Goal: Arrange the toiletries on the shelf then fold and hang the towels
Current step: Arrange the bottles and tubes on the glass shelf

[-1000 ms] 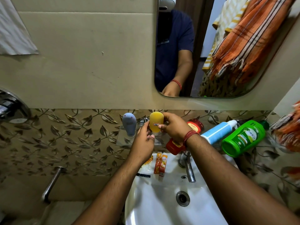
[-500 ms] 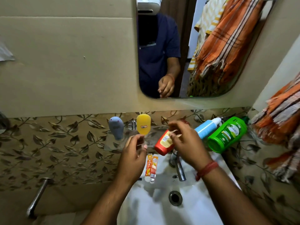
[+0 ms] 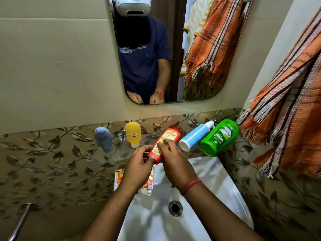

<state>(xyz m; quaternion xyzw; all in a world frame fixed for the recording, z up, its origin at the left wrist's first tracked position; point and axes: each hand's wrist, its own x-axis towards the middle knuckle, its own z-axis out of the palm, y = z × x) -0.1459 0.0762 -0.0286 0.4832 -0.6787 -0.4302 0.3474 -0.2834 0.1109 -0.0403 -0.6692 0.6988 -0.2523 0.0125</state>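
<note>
A red bottle [image 3: 168,138] lies tilted over the glass shelf [image 3: 111,156], and both hands grip its lower end: my left hand [image 3: 139,168] at the base, my right hand [image 3: 175,163] across the label. A yellow bottle [image 3: 133,133] and a grey bottle [image 3: 103,138] stand cap-down on the shelf to the left. To the right lie a blue-and-white bottle [image 3: 195,136] and a green bottle [image 3: 219,137]. An orange striped towel [image 3: 288,108] hangs at the right.
A white sink [image 3: 208,185] with a drain [image 3: 175,208] sits below my hands. Orange sachets [image 3: 119,176] and a small tube [image 3: 149,186] rest on its rim. A mirror [image 3: 173,49] above reflects a person and more towels. A metal pipe [image 3: 20,221] juts out low left.
My hands left the yellow bottle standing on the shelf and moved right onto the red bottle, which both now grip. The camera view shifted right and down.
</note>
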